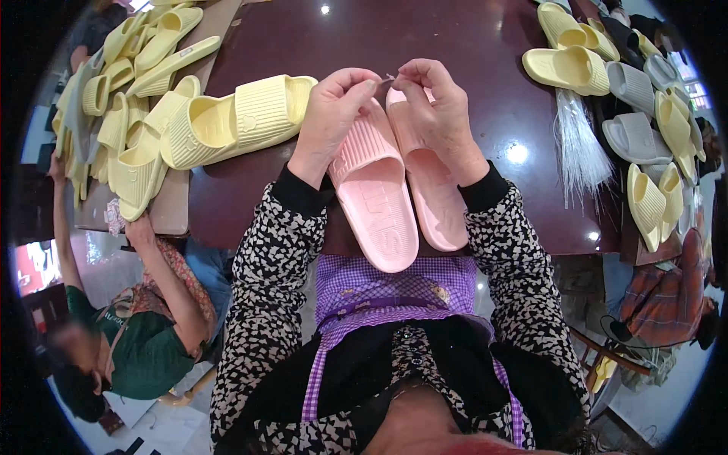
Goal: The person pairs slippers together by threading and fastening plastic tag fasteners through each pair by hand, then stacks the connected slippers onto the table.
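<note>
Thumb and forefinger of the left hand (334,114) and right hand (444,114) pinch narrowly at a thin strand (388,78), too small to make out well. Just below these fingers, the left pink slipper (379,201) and right pink slipper (438,193) lie side by side, toes partly hidden by the hands, heels toward the near edge of the table (303,38).

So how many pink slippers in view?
2: the left slipper, partly covered by the left hand, and the right slipper beside it, partly covered by the right hand. No others visible.
</note>
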### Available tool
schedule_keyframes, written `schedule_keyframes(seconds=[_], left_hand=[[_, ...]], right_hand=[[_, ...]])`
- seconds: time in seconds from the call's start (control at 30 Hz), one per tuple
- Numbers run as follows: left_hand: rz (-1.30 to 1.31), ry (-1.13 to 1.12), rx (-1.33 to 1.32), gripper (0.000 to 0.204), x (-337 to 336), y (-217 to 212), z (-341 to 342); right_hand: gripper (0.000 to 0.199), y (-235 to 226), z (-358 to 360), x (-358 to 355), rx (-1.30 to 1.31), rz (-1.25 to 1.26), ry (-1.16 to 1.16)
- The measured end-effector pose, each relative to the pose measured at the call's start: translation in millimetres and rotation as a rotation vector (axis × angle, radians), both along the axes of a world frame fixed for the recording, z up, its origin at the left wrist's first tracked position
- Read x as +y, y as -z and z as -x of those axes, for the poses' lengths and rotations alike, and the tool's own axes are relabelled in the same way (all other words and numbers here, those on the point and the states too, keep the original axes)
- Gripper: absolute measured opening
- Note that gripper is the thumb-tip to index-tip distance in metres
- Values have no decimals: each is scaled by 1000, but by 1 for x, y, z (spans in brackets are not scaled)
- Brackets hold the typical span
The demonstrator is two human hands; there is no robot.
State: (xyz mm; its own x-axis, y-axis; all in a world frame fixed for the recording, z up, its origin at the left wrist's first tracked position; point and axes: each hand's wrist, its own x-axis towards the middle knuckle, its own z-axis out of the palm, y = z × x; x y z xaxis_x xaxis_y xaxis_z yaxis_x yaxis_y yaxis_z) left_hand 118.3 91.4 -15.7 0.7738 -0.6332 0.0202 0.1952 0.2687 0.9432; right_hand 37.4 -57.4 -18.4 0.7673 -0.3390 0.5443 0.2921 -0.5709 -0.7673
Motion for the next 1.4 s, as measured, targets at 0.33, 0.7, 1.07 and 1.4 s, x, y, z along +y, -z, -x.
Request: schedule_keyframes(seconds=[0.33, 0.7, 1.07, 1.4], left_hand=[[-159, -330, -97, 22, 0, 6, -32], [16, -383, 17, 18, -17, -9, -107], [32, -425, -37, 17, -16, -16, -103], [83, -424, 9, 15, 7, 73, -142]], right_hand=[[15, -29, 15, -16, -88, 66, 216], [29, -66, 7, 8, 646, 358, -23], [22, -75, 27, -22, 456, 505, 144], [19, -147, 75, -180, 428, 824, 818]])
